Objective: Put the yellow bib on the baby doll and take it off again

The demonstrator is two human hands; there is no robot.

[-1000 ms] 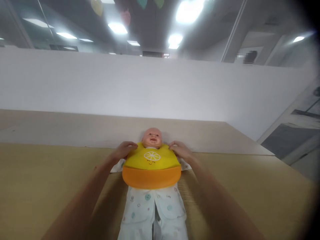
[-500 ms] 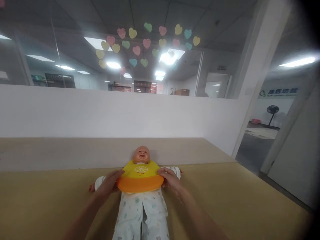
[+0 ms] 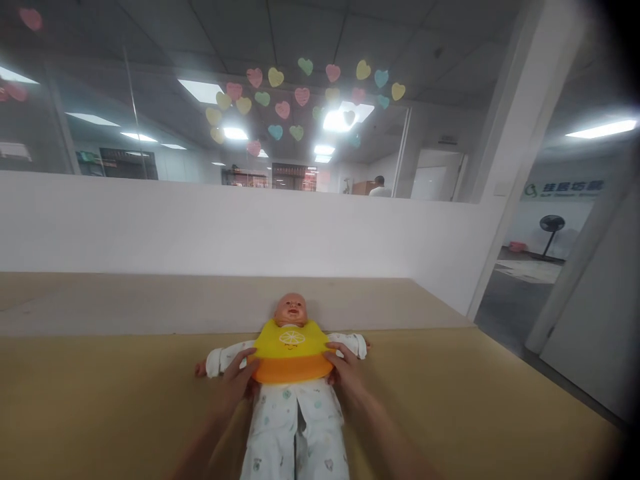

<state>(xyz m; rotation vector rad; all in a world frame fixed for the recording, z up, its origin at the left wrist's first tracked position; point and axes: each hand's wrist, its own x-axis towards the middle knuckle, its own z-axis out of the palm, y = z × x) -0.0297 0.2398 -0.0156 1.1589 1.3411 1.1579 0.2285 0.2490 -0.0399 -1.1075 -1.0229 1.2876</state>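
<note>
Yellow bib (image 3: 274,341), orange pocket (image 3: 291,371) along its lower edge, lies over the chest of a doll (image 3: 291,308) on its back on the table (image 3: 440,393). Doll's head points away from the person; one sleeve (image 3: 220,360) sticks out to the left, another (image 3: 356,345) to the right. Left hand (image 3: 239,375) is at the bib's left edge near the pocket corner, fingers half curled, tips touching the rim; can't tell if the thumb pinches it from beneath. Right hand (image 3: 344,365) mirrors it on the right edge, fingers loosely bent, tips on the rim; firm grip or light touch, can't tell either.

Risks, as judged: uneven pull from the two hands could skew the bib, putting the lemon print (image 3: 292,337) off centre. Tugging hard toward the person could drag the neckline tight under the doll's chin, or slide the whole doll down the table, since nothing seen holds it. Neck fastening is hidden, so a loose closure would let the bib slip off the shoulders. Pocket looks soft; pressing its corners inward might fold or buckle it. Fingertips could also snag the printed clothes (image 3: 295,420) and bunch them under the bib.
</note>
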